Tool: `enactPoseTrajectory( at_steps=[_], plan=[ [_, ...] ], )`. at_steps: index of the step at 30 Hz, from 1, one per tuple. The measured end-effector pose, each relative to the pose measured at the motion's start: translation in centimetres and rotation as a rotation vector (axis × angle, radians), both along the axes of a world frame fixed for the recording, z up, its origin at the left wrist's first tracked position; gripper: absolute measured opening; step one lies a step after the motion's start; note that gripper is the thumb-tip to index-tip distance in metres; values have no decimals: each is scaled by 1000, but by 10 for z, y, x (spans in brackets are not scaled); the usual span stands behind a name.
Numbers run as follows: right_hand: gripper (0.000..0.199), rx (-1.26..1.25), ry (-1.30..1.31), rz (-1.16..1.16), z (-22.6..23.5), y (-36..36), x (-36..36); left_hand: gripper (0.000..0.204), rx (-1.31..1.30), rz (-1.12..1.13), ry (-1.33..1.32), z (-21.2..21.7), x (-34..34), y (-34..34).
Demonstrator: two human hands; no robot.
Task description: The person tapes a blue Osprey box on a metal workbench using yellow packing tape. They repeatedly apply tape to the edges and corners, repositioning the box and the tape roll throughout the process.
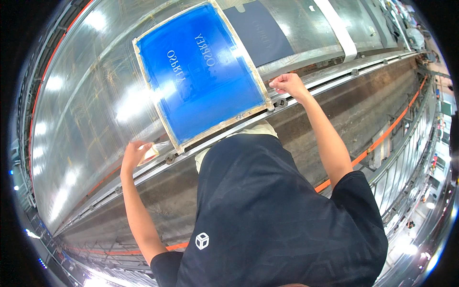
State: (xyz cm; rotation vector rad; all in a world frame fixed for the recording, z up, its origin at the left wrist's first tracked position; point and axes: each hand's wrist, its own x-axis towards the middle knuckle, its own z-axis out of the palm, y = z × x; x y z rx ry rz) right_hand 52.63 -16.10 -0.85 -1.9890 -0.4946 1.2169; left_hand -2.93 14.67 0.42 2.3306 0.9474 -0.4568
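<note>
A blue screen-printing frame [205, 110] lies flat on the long metal table in front of me, its edges bordered with pale tape and its blue face bearing reversed lettering. At the frame's near left corner, my left hand [132, 155] is closed around a tape roll [149, 154]. A short shiny strip of tape [162, 144] reaches from the roll toward that corner. Just off the frame's right edge, near its near right corner, my right hand [289, 86] is raised with thumb and fingertips pinched together. Whatever sits in that pinch is too small to make out.
Beyond the frame's right side lies a dark flat sheet [260, 33] on the metal table [100, 71]. A white strip [338, 28] crosses the table farther right. Along the near edge runs a metal rail [325, 86] with small clamps or knobs [281, 103].
</note>
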Motion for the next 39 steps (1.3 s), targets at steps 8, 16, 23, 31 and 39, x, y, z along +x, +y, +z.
enactPoseTrajectory(
  at_steps=[8, 16, 23, 31, 39],
  plan=[
    [19, -39, 207, -43, -14, 3, -7, 42, -370, 375, -3, 12, 4, -2],
    [18, -58, 250, -39, -19, 8, -9, 39, -297, 356, -12, 41, 41, -18],
    [17, -49, 184, -61, -23, 8, -5, 39, -194, 309, 93, 18, 57, -14],
    [20, -22, 177, -63, -31, 6, -3, 40, 38, 247, -25, -5, 51, -23],
    [23, -47, 120, -54, -31, -1, -6, 39, 135, 280, 2, -14, 50, -35]
  ],
)
